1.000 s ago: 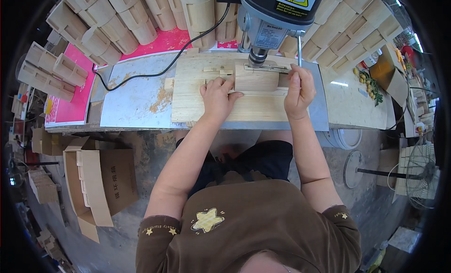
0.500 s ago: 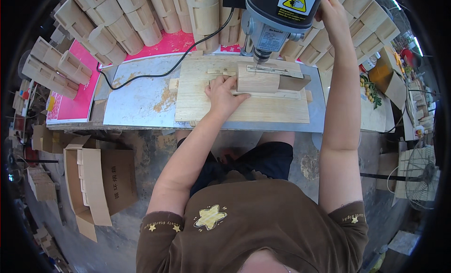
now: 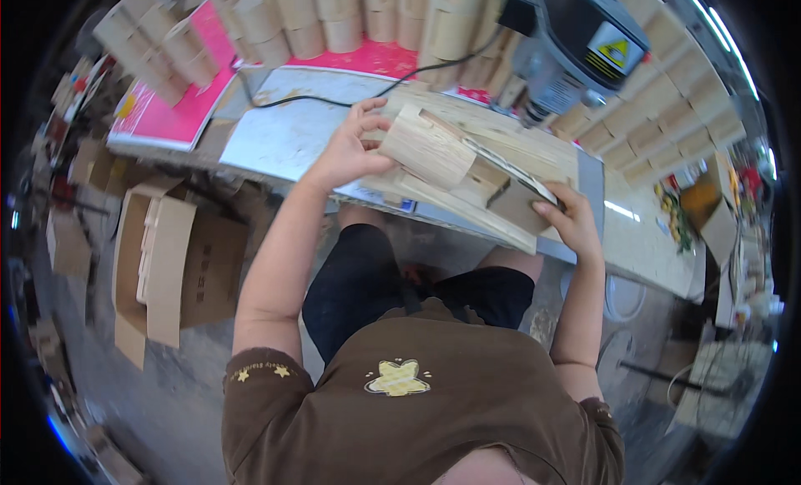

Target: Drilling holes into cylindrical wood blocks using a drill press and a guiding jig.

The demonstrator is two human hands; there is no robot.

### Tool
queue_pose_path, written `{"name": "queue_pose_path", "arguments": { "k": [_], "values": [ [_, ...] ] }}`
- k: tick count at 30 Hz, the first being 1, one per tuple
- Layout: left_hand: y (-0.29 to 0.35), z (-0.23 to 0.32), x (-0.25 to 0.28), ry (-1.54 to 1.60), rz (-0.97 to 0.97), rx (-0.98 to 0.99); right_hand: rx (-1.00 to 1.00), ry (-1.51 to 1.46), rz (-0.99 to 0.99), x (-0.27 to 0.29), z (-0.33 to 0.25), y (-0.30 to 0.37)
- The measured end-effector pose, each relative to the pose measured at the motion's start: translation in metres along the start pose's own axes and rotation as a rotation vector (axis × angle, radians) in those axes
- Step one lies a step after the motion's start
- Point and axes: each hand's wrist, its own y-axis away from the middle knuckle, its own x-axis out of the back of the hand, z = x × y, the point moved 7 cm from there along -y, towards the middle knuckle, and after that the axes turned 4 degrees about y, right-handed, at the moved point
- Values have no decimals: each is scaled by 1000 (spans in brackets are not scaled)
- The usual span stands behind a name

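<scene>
Left hand [image 3: 349,151] holds the wooden block [image 3: 430,149] from the left, right hand [image 3: 576,219] the plate [image 3: 512,200].

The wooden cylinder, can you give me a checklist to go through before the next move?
1. Left hand at the wooden cylinder's left end: ok; how firm its grip is, cannot tell.
2. Right hand holding the dark-faced piece: ok, thumb on its face.
3. Both hands clear of the drill chuck: ok.
4. Drill switched off: cannot tell.
5. Black cord well away from the left hand: not ok, it runs close by.
</scene>
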Motion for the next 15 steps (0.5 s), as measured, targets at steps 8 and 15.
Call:
{"name": "queue_pose_path", "arguments": {
  "k": [8,15],
  "values": [
    [43,6,170,-124,228,185,127,66,60,-11,16,6],
    [75,-51,212,-574,516,237,-32,-249,167,-18,25,11]
  ]
}}
